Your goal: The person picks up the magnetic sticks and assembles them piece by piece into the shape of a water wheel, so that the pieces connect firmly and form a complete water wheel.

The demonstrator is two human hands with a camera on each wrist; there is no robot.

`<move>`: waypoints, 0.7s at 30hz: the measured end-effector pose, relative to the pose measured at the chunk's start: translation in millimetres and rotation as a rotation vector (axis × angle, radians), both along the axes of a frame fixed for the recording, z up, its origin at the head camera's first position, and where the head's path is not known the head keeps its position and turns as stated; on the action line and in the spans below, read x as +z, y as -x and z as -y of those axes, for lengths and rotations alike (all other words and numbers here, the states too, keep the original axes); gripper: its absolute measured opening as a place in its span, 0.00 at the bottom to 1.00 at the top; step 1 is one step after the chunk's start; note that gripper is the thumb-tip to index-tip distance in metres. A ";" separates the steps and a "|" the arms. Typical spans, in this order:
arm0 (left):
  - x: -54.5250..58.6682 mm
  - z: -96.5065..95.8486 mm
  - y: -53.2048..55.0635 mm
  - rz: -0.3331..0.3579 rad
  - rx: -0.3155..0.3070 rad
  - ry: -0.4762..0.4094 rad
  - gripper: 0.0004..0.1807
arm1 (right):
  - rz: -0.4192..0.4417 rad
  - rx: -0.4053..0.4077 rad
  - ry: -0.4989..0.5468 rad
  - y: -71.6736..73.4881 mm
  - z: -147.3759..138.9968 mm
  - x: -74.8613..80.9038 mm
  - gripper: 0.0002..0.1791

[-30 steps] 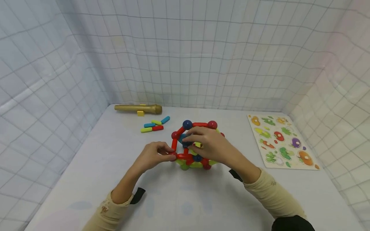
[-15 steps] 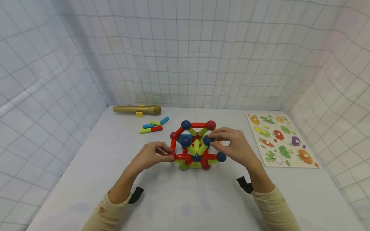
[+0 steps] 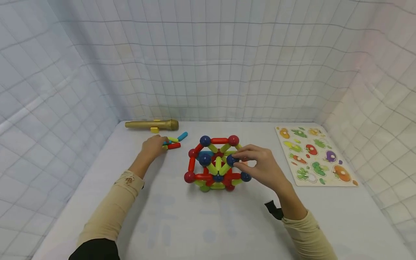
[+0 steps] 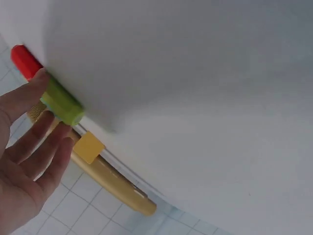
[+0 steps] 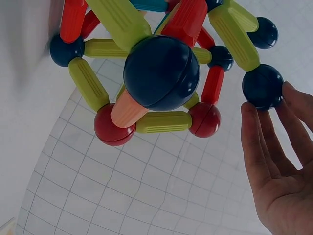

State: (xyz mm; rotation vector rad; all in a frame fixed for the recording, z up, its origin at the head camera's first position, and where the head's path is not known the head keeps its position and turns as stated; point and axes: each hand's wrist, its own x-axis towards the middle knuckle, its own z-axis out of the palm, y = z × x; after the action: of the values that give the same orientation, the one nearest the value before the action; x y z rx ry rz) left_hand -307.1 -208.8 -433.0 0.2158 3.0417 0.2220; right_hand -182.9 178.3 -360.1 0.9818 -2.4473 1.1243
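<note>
A toy frame of coloured rods and balls (image 3: 204, 177) stands mid-table in the head view. My right hand (image 3: 260, 166) pinches a blue ball (image 5: 263, 86) between thumb and fingertips; a yellow-green rod (image 5: 234, 39) joins that ball to the frame. Farther left, my left hand (image 3: 152, 147) is at the loose rods. In the left wrist view, its thumb lies on a yellow-green rod (image 4: 62, 100), and its fingertips come up along the opposite side. That rod lies end to end with a red rod (image 3: 174, 146). Left fingers hide part of the pile in the head view.
Behind the left hand lies a gold toy microphone (image 3: 152, 125) with small yellow blocks (image 3: 154, 130). A loose blue rod (image 3: 183, 136) lies to the right of that hand. A vegetable picture board (image 3: 315, 155) is at the right. Gridded white cloth walls (image 3: 214, 72) enclose the table.
My left hand has let go of the frame's red ball and moved back and left to the loose rods. My right hand went from the frame's middle to the blue ball and stays there.
</note>
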 end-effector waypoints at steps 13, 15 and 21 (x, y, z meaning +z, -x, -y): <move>-25.7 4.5 -6.7 -0.135 -0.108 0.255 0.20 | -0.046 0.030 -0.016 4.1 4.5 -2.0 0.12; -19.8 3.7 -10.3 -0.147 -0.078 0.229 0.25 | -0.047 0.030 -0.010 4.6 3.7 -1.8 0.13; 16.5 -14.7 -43.2 -0.153 0.031 -0.397 0.23 | -0.036 0.023 0.003 3.7 0.8 -3.2 0.13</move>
State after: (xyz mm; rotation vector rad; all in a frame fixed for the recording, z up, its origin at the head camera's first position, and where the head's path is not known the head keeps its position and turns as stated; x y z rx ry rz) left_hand -263.9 -194.1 -416.5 0.2182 3.1194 0.8494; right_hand -186.7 177.5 -363.3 1.0223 -2.4121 1.1072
